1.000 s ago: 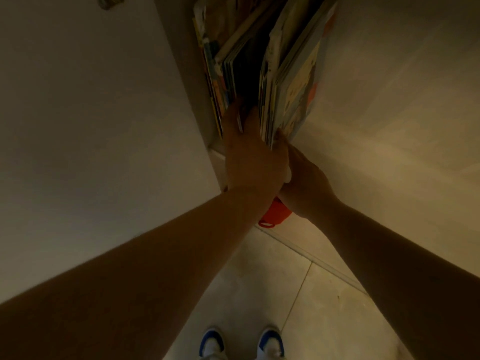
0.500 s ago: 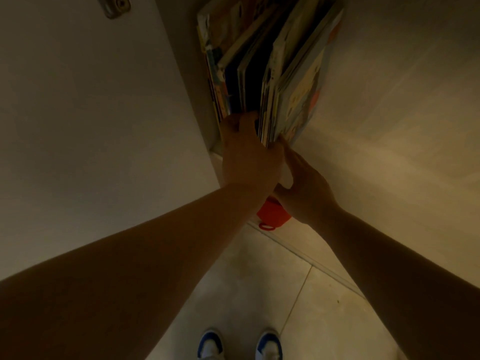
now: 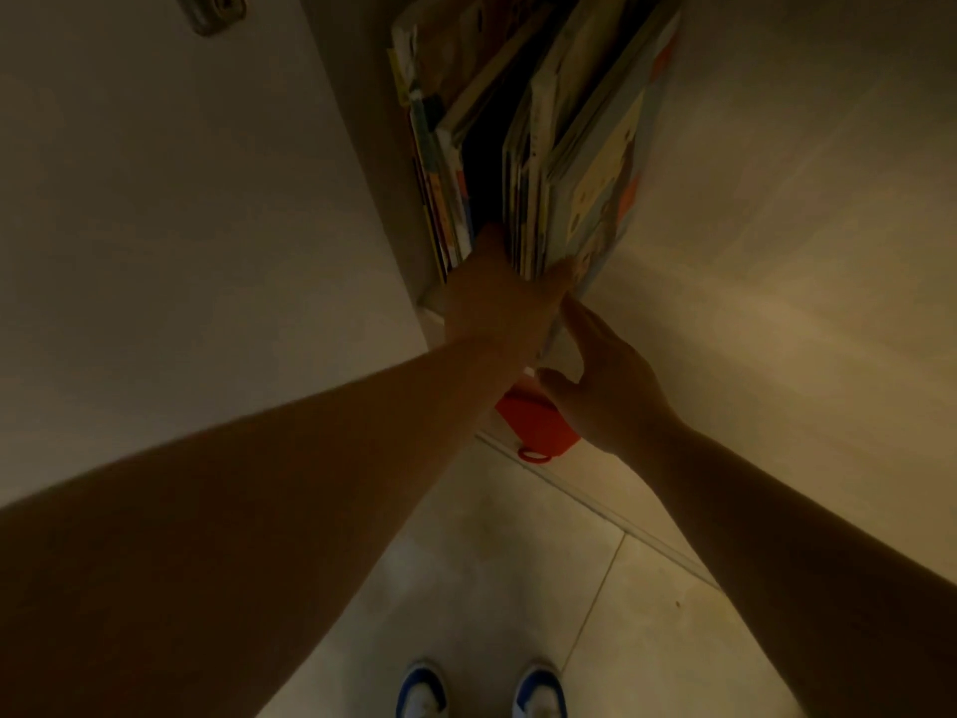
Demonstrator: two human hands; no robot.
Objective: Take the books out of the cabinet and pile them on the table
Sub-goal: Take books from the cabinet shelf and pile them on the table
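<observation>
Several thin picture books stand upright in the open cabinet, split into a left bunch [image 3: 440,163] and a right bunch [image 3: 580,163] with a dark gap between them. My left hand [image 3: 497,303] reaches into that gap, its fingers hidden behind the right bunch and its thumb across the bunch's front edges. My right hand [image 3: 606,391] is just below the lower corner of the outermost book, fingers spread, one fingertip touching or nearly touching that corner. The light is dim.
A pale open cabinet door [image 3: 165,209] with a metal hinge [image 3: 213,11] fills the left. Another pale panel [image 3: 787,261] stands on the right. A red object [image 3: 533,422] sits below the books, partly hidden by my arms. Tiled floor [image 3: 492,572] and my shoes [image 3: 422,691] are below.
My left hand has pushed deeper into the gap between the book bunches. My right hand has slid back from under the books and spread its fingers.
</observation>
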